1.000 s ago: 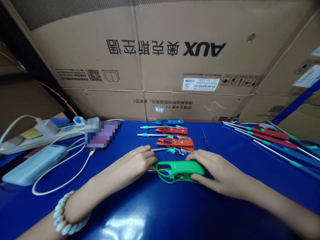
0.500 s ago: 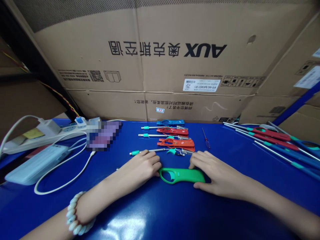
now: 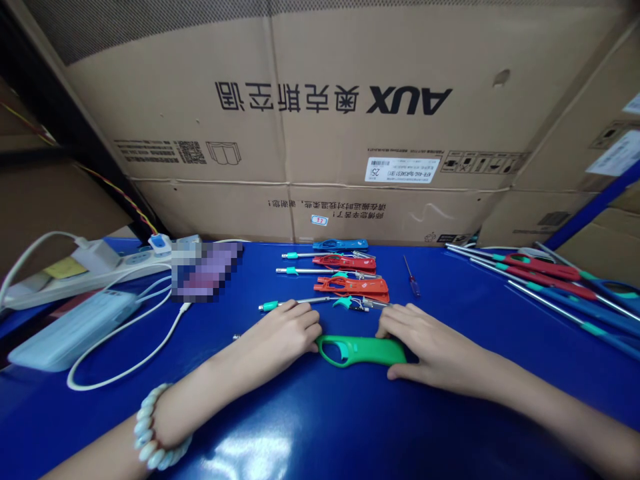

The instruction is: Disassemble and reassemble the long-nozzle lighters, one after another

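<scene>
Glossy blue tabletop (image 3: 320,413) bearing a pale light reflection (image 3: 255,450); behind it, a brown corrugated AUX carton (image 3: 310,137), print inverted, with a black post (image 3: 67,113) at left and a slanting blue rail (image 3: 593,205) at right.

Room is left along the near desk (image 3: 345,420). Between left hand (image 3: 295,330) and right hand (image 3: 423,340), the way is barred by the green lighter (image 3: 367,351), then by loose lighter parts (image 3: 353,287) and upright cardboard (image 3: 310,147). Reaching left is hampered by a power bank (image 3: 75,330) (and the looped cable (image 3: 185,307) beside it), right by assembled lighters (image 3: 545,267).
</scene>
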Action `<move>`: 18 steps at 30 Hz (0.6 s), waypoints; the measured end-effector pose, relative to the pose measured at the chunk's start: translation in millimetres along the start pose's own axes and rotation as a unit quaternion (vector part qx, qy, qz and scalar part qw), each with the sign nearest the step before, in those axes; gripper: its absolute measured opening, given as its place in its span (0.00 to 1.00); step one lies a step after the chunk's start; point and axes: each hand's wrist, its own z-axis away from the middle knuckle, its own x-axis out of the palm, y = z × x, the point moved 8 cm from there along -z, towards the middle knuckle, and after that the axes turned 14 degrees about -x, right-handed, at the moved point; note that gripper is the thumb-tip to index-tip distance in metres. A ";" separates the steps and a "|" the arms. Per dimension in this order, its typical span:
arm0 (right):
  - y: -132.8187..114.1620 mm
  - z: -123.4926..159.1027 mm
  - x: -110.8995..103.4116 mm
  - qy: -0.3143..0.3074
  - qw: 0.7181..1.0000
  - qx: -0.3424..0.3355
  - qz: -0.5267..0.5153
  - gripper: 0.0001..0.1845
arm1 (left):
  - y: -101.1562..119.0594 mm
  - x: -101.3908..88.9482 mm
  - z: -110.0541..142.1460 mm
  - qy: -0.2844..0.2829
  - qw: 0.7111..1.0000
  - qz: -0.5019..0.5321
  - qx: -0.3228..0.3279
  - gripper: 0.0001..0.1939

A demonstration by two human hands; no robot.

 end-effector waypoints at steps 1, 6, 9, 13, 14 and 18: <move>0.3 0.0 0.4 -0.001 1.000 0.000 -0.001 0.15 | 0.1 -0.3 0.1 0.001 1.000 0.004 -0.001 0.08; 0.0 -1.2 1.9 -0.006 1.000 -0.004 -0.004 0.14 | 0.5 -1.0 -0.4 0.003 1.000 0.016 0.001 0.08; -1.8 -3.2 3.8 -0.014 1.000 -0.013 0.007 0.13 | -1.2 1.2 -1.5 -0.006 1.000 0.023 -0.003 0.06; -3.0 -5.6 6.0 -0.017 0.999 -0.018 0.025 0.14 | -3.5 5.3 -3.8 -0.022 0.999 0.025 -0.011 0.04; -3.1 -5.9 6.3 -0.016 0.999 -0.019 0.027 0.15 | -3.7 5.9 -4.3 -0.025 0.999 0.024 -0.013 0.04; -0.5 -6.3 7.3 -0.008 1.000 -0.011 0.008 0.15 | -2.9 5.1 -5.5 -0.030 0.999 0.027 -0.016 0.04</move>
